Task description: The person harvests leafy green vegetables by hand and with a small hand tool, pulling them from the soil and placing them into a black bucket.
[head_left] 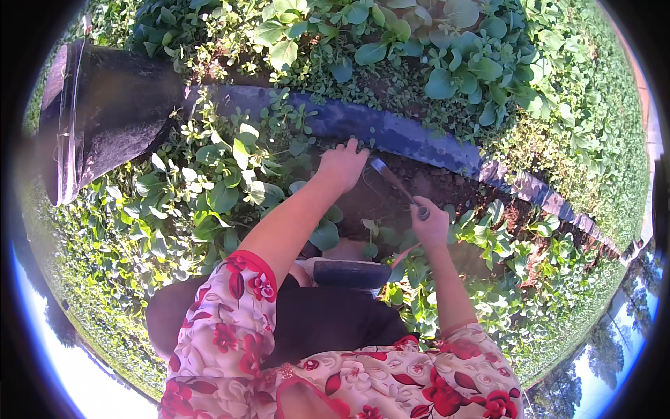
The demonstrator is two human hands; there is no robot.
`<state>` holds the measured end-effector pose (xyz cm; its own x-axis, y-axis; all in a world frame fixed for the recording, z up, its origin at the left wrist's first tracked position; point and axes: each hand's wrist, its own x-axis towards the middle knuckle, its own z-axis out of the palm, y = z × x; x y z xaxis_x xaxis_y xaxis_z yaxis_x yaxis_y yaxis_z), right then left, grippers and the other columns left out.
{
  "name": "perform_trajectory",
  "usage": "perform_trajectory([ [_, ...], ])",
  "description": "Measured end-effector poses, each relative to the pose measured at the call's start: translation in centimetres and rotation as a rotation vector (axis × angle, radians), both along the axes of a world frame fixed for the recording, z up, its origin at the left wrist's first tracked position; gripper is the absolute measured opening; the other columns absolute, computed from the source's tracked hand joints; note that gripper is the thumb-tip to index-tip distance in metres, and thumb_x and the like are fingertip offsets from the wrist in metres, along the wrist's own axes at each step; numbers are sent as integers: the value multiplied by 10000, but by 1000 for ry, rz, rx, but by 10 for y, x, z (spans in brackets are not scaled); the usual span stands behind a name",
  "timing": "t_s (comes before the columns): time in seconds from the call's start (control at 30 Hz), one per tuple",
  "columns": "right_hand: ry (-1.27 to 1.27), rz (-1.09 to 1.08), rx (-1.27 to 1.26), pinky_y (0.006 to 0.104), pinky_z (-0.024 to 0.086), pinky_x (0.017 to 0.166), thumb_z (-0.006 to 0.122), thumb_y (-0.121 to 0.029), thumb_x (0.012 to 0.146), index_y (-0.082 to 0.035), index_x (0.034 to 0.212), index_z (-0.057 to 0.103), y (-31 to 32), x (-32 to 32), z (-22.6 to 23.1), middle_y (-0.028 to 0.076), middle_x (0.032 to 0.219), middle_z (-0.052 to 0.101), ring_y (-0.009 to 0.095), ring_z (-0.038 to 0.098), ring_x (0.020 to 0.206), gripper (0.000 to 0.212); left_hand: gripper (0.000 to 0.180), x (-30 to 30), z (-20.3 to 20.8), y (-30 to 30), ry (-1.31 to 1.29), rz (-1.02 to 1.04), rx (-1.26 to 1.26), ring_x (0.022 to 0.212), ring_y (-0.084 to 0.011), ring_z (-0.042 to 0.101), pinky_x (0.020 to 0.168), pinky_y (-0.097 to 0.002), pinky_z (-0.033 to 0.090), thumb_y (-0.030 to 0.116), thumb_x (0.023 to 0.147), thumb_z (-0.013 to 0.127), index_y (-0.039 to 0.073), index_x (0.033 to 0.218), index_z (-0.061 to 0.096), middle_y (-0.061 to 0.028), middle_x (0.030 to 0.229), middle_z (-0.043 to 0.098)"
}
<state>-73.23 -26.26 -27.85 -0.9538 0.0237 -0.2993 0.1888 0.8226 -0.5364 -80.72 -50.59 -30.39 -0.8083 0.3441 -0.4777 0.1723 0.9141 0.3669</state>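
Note:
My right hand [429, 222] is closed around the handle of a short weeding tool [396, 183]. Its flat metal blade points up and left, just over the bare brown soil [419, 183]. To the left of the blade, my left hand [343, 166] reaches down to the ground with its fingers curled together. A little green shows at those fingertips, but what they grip is hidden. Beyond both hands, a flat dark plastic strip [391, 134] crosses the bed. Broad-leaved green plants [234, 185] stand beside my left forearm, and more leafy plants [492, 230] grow right of my right hand.
A large black bucket [115, 115] lies tilted at the far left, by the strip's end. Dense leafy greens [460, 63] and low weeds fill the ground beyond the strip. A dark, rounded flat thing [352, 274] sits close to my body, below the soil patch.

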Motion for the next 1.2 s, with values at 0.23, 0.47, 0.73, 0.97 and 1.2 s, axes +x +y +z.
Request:
perform_trajectory([
  [0.23,-7,-84,-155,305,503,604,682,-119,763,-26,925,675,0,1,-27,142,761,666,231,664,658,187,194,5,-39,11,231,15,-75,862,-239,602,679,-371,506,123,726,595,75,914,601,-102,998,538],
  [0.47,46,182,171,342,492,565,661,-127,753,-97,970,670,-55,-4,12,114,717,652,255,640,624,219,106,13,-61,10,357,22,-57,775,-207,627,661,-333,508,123,708,586,59,791,596,-59,797,593],
  [0.73,129,206,50,361,475,527,664,-110,714,-129,959,649,-38,23,28,73,656,608,259,606,591,246,228,45,-49,-76,360,-137,-6,831,-248,605,668,-357,507,131,706,594,56,921,583,-98,901,564],
  [0.97,157,173,-100,355,478,532,672,-111,721,-114,931,666,-36,9,-18,90,681,625,276,610,592,210,450,21,-23,-46,79,477,56,943,-296,568,750,-417,493,214,738,684,109,1148,528,-104,1050,509],
  [1.2,132,167,-286,366,487,558,683,-142,727,-115,925,677,-27,-9,-46,121,720,638,299,620,627,200,393,21,-45,-44,-12,719,176,938,-293,564,769,-411,478,242,715,724,143,1073,594,-87,1029,541],
])
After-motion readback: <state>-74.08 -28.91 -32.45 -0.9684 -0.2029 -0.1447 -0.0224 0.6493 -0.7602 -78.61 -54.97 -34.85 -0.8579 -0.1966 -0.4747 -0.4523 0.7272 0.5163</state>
